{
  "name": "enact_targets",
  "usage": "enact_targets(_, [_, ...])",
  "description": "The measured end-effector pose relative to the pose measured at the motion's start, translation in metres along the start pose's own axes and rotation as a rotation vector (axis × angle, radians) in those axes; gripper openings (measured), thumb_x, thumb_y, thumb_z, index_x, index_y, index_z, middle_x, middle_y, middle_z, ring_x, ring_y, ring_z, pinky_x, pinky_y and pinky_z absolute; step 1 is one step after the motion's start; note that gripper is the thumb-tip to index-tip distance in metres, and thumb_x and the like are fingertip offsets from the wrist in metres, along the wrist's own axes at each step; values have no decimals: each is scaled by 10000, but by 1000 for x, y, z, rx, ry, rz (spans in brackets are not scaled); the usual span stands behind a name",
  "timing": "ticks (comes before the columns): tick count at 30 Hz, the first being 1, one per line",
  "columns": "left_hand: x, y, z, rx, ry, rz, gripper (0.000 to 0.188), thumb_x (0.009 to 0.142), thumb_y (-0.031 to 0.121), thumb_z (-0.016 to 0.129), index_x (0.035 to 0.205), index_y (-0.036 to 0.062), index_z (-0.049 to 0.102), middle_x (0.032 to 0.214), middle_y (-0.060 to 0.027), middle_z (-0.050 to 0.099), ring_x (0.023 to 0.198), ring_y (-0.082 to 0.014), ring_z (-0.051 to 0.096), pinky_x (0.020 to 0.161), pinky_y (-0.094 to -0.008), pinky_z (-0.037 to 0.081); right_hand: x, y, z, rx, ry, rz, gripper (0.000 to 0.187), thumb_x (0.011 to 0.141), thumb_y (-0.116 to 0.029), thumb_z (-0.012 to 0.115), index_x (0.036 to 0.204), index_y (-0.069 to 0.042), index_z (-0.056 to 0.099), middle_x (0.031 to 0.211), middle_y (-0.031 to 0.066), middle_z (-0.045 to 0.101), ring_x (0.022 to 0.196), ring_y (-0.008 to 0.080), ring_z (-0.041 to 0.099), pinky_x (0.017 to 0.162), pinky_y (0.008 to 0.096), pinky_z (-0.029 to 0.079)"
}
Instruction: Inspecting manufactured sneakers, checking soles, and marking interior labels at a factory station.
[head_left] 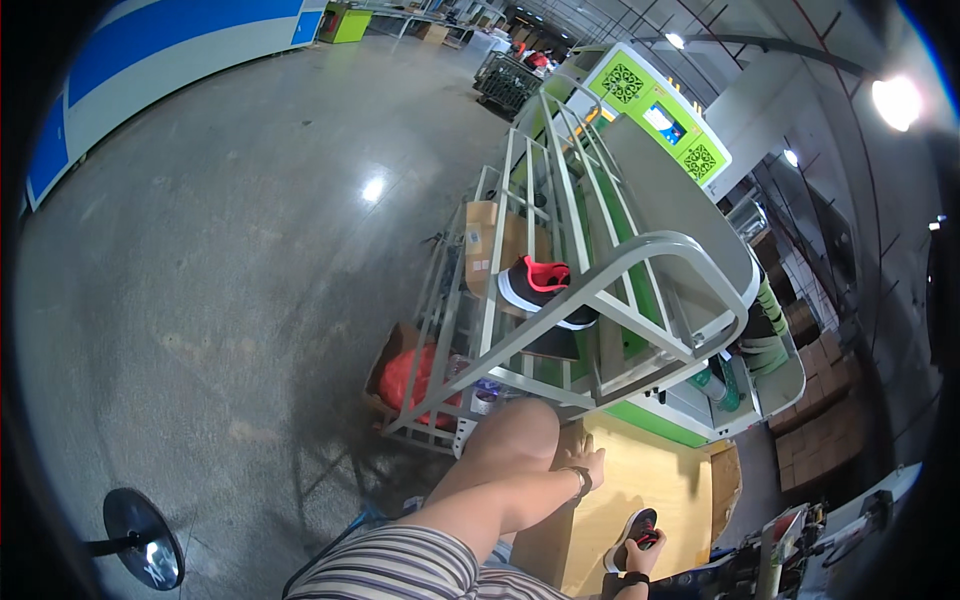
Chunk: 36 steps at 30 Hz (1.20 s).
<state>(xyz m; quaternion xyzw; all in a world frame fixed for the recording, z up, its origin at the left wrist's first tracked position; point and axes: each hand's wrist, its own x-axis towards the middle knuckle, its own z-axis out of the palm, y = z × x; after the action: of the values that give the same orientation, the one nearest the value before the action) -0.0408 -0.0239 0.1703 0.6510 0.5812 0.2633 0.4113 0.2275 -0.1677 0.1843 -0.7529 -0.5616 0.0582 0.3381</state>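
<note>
In the head view, taking twelve o'clock as straight up, the shoe is with the right hand, over the near part of the wooden table; whether its sole touches the wood or is just clear of it, I cannot tell. The right hand is closed on it, coming in from about six o'clock with the fingers against the laced side, while the pale sole edge faces roughly nine. The shoe's long axis runs from about one o'clock to seven, slanting across the table; which end is the toe is too small to tell. The left hand sits at about eleven o'clock from the shoe, apart from it, fingers spread and reaching toward twelve, with nothing seen in its grasp; it is by the table's left edge, and contact with the wood is unclear. The key relation is this: from the left hand the shoe lies at about five o'clock, with bare wood between them, so the right hand is the nearer one. A second shoe, dark with red lining, rests on the rack at about eleven o'clock from the held one, nearer the left hand than the right but well apart from both.
</note>
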Motion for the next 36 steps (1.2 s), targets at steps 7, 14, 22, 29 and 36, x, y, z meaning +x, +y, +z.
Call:
enact_targets(7, [-3,-2,-1,71,-42,44,504,841,160,571,1345,164,544,1605,-190,159,1475,-424,135,1126,-630,239,1,7,2,61,24,30,725,614,-67,685,1290,-12,428,1151,166,509,1068,306,527,987,363,413])
enact_targets(14, [-5,4,9,120,-55,124,590,837,175,605,1414,135,485,1612,-217,101,1489,-429,72,1148,-634,185,-9,-18,4,98,62,70,693,637,-34,660,1293,-1,440,1188,175,512,1136,312,508,1043,361,367])
enact_targets(22, [-13,24,35,193,-114,230,602,827,138,608,1412,100,475,1610,-226,114,1498,-421,52,1172,-602,121,-16,-30,0,176,113,100,715,671,-1,645,1353,1,429,1287,187,502,1237,334,470,1109,374,311])
enact_targets(29, [-26,36,59,265,-163,315,743,847,174,634,1516,128,314,1606,-236,128,1472,-464,132,1145,-617,193,-19,-32,3,205,140,118,704,711,30,622,1383,-5,416,1334,220,461,1260,377,451,1103,423,335])
enact_targets(36, [-28,39,64,284,-200,300,719,863,183,627,1512,131,324,1607,-235,125,1473,-460,133,1151,-609,196,-18,-29,1,202,144,116,713,709,45,618,1389,-16,414,1329,217,459,1269,377,443,1116,421,323])
